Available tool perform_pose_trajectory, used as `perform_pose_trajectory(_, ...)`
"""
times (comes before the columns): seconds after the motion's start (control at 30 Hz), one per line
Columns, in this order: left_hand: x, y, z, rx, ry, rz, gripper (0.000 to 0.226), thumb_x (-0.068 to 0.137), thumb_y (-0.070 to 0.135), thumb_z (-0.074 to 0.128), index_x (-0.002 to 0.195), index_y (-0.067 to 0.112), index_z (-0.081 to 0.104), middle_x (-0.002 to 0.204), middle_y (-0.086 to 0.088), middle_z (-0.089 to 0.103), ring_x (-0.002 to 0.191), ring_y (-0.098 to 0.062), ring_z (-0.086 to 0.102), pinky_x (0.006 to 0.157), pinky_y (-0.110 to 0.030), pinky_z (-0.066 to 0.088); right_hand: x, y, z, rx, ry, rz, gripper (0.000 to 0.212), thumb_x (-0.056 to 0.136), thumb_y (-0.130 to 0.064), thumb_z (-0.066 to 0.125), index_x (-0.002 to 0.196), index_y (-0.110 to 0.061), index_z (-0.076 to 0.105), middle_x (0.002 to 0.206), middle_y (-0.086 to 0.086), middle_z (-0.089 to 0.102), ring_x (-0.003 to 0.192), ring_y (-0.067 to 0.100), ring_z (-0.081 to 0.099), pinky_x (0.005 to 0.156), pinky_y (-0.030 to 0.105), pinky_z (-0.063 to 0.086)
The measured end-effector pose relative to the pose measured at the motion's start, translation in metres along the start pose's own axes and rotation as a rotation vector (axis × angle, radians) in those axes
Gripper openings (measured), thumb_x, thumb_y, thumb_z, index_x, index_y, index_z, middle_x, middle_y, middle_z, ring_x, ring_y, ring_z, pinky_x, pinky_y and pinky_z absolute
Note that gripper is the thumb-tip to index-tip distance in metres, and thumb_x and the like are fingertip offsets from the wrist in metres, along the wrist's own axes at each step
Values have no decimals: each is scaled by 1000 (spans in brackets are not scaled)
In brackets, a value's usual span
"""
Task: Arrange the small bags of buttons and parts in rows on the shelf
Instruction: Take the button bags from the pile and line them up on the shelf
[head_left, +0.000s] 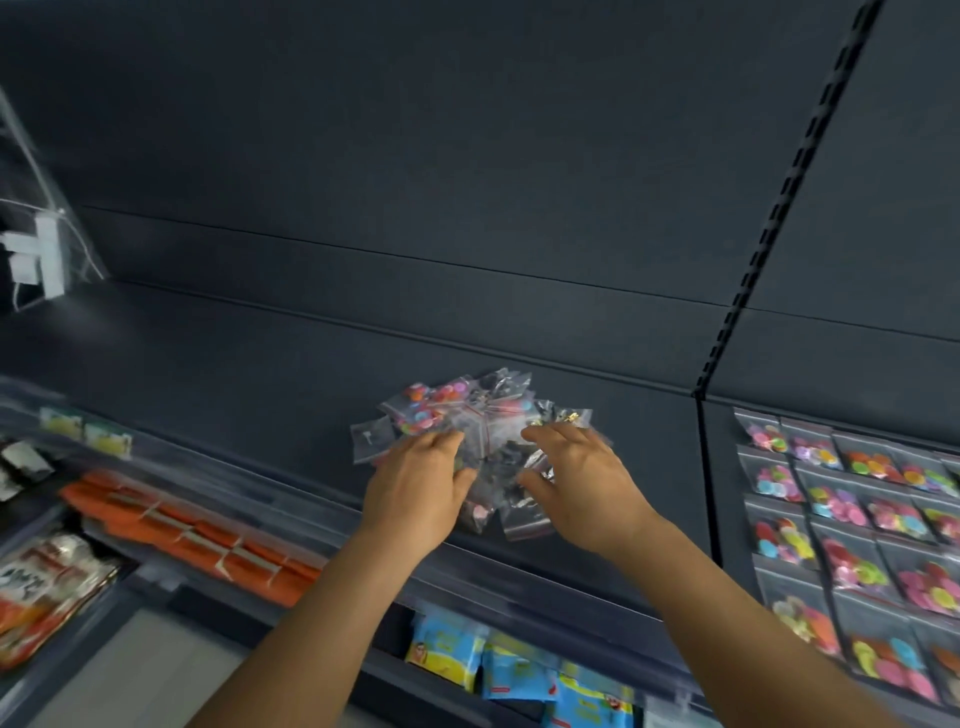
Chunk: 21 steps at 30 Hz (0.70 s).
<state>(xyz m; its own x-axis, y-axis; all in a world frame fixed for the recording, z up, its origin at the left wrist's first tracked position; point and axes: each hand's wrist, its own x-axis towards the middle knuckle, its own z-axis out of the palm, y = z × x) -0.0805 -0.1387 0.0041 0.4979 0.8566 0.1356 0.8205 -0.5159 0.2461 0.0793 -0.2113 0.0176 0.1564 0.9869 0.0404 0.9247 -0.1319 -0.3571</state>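
Button bags (470, 431) lying heaped mid-shelf (249, 374), unsorted; rows (852, 525) already filling right section. Left hand (421, 486) & right hand (576, 483) both loosely grasping pile.

Single head-worn wide-angle view only. Looked forward and down from standing height onto a dark shelf (260, 395), close enough for both forearms to reach in from the bottom edge. Tilted frame; shelf front ran diagonally from left to lower right. Caught lower tiers along the bottom edge. Edges blurred. No second view for overlap.
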Motion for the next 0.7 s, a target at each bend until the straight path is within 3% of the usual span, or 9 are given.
perform_pose_trajectory(0.3,20,-49,12,23,-21,-121,49,98,35,43,144,20,37,142,0,46,130,-20,41,107,-34,37,42,-19,16,-13,-50,-53,51,96,-32,47,144,-21,34,147,1,40,137,22,31,113,33,26)
perform_pose_trajectory(0.47,38,-55,15,1,-1,-71,46,99,31,42,143,17,39,143,-1,45,131,-21,41,109,-32,34,71,-27,20,4,-47,-100,50,96,-30,46,144,-21,34,147,2,38,137,22,31,115,33,25)
perform_pose_trajectory(0.7,80,-67,20,-31,-40,-143,45,99,30,38,144,23,36,137,-3,48,123,-25,44,104,-38,37,124,-28,26,7,-30,-138,41,97,-28,44,137,-18,45,139,6,47,130,25,39,109,30,29)
